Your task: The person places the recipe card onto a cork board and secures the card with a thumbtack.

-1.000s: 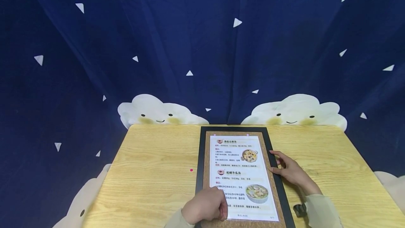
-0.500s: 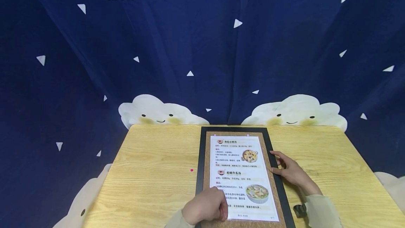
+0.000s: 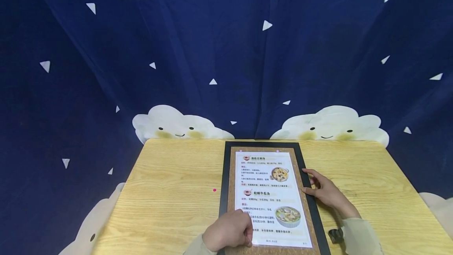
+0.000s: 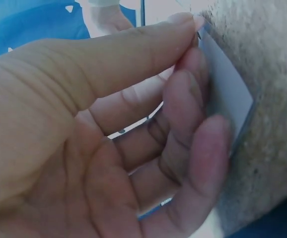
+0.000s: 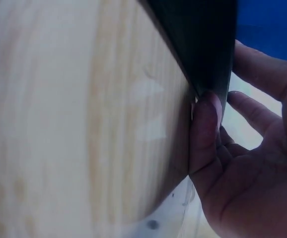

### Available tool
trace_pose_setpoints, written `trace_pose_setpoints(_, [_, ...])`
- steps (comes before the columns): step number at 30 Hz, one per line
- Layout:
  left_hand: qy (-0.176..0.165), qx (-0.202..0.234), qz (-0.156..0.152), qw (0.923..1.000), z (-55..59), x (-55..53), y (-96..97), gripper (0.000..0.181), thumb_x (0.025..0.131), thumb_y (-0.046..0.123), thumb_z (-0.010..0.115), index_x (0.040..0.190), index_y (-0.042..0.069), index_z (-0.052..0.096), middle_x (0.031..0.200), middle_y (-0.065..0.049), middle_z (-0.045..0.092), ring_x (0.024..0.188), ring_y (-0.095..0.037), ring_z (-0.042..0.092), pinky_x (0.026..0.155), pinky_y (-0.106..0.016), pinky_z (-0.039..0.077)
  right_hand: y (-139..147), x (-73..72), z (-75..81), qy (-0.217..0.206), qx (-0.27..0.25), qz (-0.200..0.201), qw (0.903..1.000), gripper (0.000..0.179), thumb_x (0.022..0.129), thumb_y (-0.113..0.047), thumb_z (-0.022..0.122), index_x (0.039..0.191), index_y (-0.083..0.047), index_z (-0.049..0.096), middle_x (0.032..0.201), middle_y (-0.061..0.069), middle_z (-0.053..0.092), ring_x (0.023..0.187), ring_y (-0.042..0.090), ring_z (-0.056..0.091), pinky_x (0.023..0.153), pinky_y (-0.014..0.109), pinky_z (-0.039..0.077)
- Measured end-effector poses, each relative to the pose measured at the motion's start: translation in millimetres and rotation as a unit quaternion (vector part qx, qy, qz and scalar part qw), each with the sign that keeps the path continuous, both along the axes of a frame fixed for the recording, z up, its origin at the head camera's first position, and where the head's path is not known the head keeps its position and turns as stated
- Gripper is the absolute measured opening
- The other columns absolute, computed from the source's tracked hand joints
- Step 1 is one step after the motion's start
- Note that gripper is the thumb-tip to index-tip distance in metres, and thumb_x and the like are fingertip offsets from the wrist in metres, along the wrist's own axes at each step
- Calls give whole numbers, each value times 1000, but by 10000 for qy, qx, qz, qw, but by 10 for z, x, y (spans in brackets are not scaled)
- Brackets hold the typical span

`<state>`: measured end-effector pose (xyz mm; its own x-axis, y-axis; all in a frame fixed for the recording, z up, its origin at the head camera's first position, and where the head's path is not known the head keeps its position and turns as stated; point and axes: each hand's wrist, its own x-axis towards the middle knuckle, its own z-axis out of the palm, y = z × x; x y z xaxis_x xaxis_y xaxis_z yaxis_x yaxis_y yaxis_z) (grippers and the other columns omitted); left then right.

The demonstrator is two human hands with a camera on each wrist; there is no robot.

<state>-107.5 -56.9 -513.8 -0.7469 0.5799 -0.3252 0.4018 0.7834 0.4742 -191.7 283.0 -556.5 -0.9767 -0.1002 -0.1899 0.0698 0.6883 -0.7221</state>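
Observation:
On the table lies a black-framed cork board with a printed recipe sheet on it. Two pale pink pushpins show at the sheet's top edge. My left hand is at the sheet's lower left corner, covering it. In the left wrist view its thumb and forefinger pinch a tiny pale pushpin, mostly hidden, above the paper; the other fingers curl beside the paper. My right hand touches the frame's right edge with thumb and forefinger; in the right wrist view the thumb lies against the black side.
A small magenta dot is on the wooden table, left of the board. A small dark object sits by the right sleeve. Behind the table hangs a blue curtain with printed clouds.
My left hand has shifted very slightly left at the sheet's lower corner. The right hand, board and sheet stay in place.

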Motion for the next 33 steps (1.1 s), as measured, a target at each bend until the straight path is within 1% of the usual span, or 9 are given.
trace_pose_setpoints(2, [211,-191,-191,9994,12,7,9,29,77,22,89,58,21,66,51,14,50,52,-3,45,50,-20,36,0,-3,0,2,1,-5,10000,74,92,-19,79,154,-3,44,106,12,54,87,21,45,70,27,35])
trace_pose_setpoints(6, [399,-364,-440,9976,27,17,31,27,77,24,90,60,23,69,51,15,51,52,-2,46,50,-19,36,-2,-4,-1,0,-27,-34,10000,73,92,-19,79,154,-4,44,105,12,53,87,21,45,70,27,35])
trace_pose_setpoints(8, [456,-395,-492,9970,27,18,33,25,76,24,90,61,25,70,51,17,52,53,-1,46,51,-19,36,-1,-3,-3,6,-46,-41,10000,73,91,-18,79,154,-3,44,105,12,53,86,20,44,69,27,35])
trace_pose_setpoints(11, [425,-359,-500,9972,21,11,24,23,75,23,90,62,25,71,52,17,52,53,-1,45,51,-18,35,-1,2,-4,18,-73,-27,10000,73,91,-17,79,154,-3,44,104,12,53,85,20,44,68,26,35])
trace_pose_setpoints(15, [141,-110,-307,9994,5,-8,0,24,74,21,91,62,24,71,50,17,50,51,-1,44,50,-19,35,4,4,-1,33,-79,5,10000,73,92,-18,79,154,-2,44,104,12,54,85,20,44,68,26,35])
trace_pose_setpoints(19, [-122,179,-116,9997,-4,-22,-21,25,74,14,91,61,23,71,49,17,49,48,-2,43,47,-20,35,10,0,9,56,-42,39,10000,73,92,-19,79,154,-2,44,105,12,54,84,20,44,68,27,35])
trace_pose_setpoints(23, [-469,501,32,9976,-5,-43,-40,25,74,8,89,61,19,71,48,16,49,46,-3,41,45,-19,33,9,-5,13,98,-35,59,9999,72,92,-18,79,153,-2,44,104,12,53,83,19,44,67,27,35])
trace_pose_setpoints(27, [-725,624,172,9953,-7,-59,-49,24,74,8,90,61,16,71,46,14,50,44,-3,40,43,-19,31,-1,-2,11,77,-77,63,9999,72,92,-16,78,154,-1,44,102,12,53,81,19,43,66,26,36])
trace_pose_setpoints(33, [-507,404,89,9979,-21,-53,-39,26,74,14,92,60,18,71,47,14,51,46,-3,43,45,-19,35,-5,2,25,45,-72,70,9999,73,92,-17,78,154,-1,43,102,12,53,81,19,43,66,26,36])
